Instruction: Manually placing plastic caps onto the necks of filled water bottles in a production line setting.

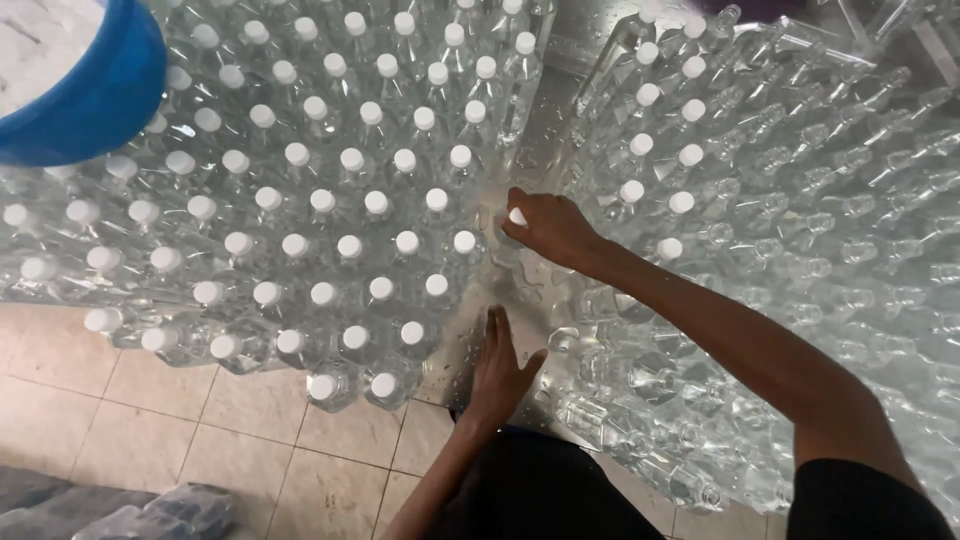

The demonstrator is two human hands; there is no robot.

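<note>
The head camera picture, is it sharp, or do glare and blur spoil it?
Head view: soft, even light, with small glints on the clear plastic bottles with white caps; the uncapped clear bottles at right smear into a hazy mass; the right hand on a white cap and the left hand are fairly sharp; the round blue plastic tub bulges at the corner, hinting at wide-angle distortion.

Two bare hands are at work, the left hand (503,365) and the right hand (548,228). One round blue plastic tub (95,95) sits far left. Clear plastic bottles with white caps (310,200) number in the dozens; uncapped clear plastic bottles (820,200) at right are too many to count.
</note>
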